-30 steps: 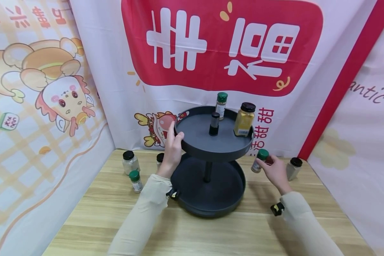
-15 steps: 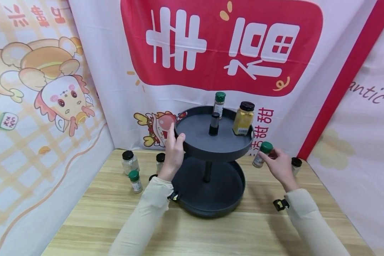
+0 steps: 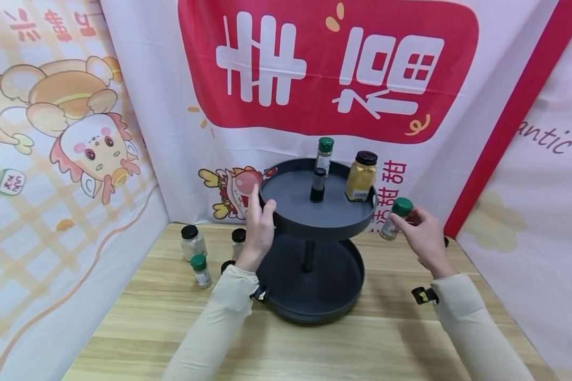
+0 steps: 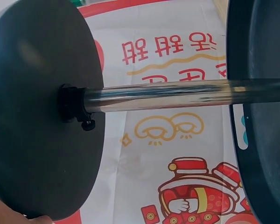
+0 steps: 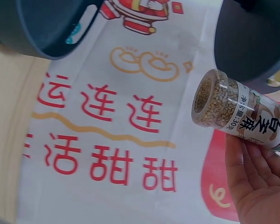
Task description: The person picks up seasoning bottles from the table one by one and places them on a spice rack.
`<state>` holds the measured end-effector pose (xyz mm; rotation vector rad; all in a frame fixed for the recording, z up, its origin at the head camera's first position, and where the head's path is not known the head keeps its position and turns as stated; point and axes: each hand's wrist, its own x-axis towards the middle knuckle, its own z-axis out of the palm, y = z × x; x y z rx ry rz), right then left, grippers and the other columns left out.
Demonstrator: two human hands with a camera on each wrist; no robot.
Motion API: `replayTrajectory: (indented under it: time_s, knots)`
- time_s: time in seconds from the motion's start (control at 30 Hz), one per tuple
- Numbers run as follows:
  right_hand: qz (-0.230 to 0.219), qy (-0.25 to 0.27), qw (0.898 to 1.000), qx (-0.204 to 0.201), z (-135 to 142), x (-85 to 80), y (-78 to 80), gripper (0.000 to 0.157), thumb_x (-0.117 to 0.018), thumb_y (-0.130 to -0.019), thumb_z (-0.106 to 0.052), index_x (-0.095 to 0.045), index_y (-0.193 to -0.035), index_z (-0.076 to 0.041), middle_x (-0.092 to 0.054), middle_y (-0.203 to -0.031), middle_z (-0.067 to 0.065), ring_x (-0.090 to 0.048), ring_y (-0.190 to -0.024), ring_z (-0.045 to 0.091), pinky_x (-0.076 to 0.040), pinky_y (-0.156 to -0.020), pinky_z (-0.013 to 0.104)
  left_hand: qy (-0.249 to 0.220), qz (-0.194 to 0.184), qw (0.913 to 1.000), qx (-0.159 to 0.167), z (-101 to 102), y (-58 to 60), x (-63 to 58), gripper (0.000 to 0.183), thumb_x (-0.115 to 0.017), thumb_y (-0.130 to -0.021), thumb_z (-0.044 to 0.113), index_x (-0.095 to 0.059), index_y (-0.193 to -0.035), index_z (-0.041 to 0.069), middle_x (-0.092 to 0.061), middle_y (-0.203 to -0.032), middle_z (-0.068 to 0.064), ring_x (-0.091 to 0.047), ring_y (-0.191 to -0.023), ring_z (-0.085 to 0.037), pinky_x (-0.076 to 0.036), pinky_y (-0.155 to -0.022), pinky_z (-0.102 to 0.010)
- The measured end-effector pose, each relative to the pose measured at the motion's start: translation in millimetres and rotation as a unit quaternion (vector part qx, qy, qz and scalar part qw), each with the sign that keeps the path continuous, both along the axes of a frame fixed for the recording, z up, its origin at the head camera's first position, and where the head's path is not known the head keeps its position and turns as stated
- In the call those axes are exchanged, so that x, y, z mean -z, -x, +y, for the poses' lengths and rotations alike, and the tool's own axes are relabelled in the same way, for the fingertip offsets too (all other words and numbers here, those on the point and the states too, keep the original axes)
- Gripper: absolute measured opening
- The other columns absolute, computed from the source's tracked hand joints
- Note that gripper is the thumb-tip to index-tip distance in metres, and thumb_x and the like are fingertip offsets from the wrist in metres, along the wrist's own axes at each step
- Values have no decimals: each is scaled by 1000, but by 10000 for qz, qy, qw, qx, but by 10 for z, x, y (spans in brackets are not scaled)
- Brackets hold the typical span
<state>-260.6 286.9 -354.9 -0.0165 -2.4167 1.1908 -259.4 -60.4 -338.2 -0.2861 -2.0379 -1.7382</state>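
My right hand (image 3: 426,238) pinches a sesame jar (image 3: 397,218) near its green cap, holding it tilted beside the upper tray's right side. In the right wrist view, pale seeds show through the clear sesame jar (image 5: 219,100). My left hand (image 3: 259,227) lies with extended fingers against the left edge of the upper tray (image 3: 321,232) of a dark two-tier stand. On that tray are a green-capped spice jar (image 3: 324,159), a small black-based bottle (image 3: 317,186) and a black-lidded jar of yellow powder (image 3: 361,177). The lower tray (image 3: 310,291) has a post at its centre.
Left of the stand are a black-lidded jar (image 3: 193,243), a green-capped jar (image 3: 201,272) and another black-lidded jar (image 3: 238,242), with one more lid partly hidden by my left wrist. A black lid (image 3: 446,242) peeks out behind my right hand. Printed cloths hang around the wooden table (image 3: 138,317).
My right hand has raised the sesame jar and carried it rightward, now covering most of the jar behind. The upper tray's green-capped jar has shifted slightly left. My left hand stays at the rim.
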Motion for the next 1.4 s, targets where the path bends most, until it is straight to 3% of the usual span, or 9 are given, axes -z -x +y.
replayTrajectory:
  time_s: [0.43,0.83,1.4]
  knots:
    - [362,-66,9993,31,-66,-273,-84,55,-63,-85,-52,-63,-107,-2,-63,-97,13,-52,-85,21,-45,-66,25,33,8,9999,-98,20,-38,-2,64,-39,-97,30,-13,-153,13,-13,-156,-4,-12,-141,-16,-13,-112,-44]
    - [404,12,9992,-24,-85,-525,-137,56,-63,-84,-52,-62,-114,-5,-62,-101,12,-52,-86,21,-46,-69,24,102,0,9997,-242,38,-59,0,64,-40,-97,31,-14,-152,12,-14,-156,-4,-11,-141,-18,-11,-112,-48]
    - [988,-33,9951,-97,-173,-865,-170,52,-63,-86,-48,-62,-114,-4,-62,-100,8,-52,-84,19,-46,-67,17,223,-69,9992,-335,79,-86,10,67,-38,-97,38,-12,-153,12,-12,-157,-3,-10,-141,-16,-9,-112,-49]
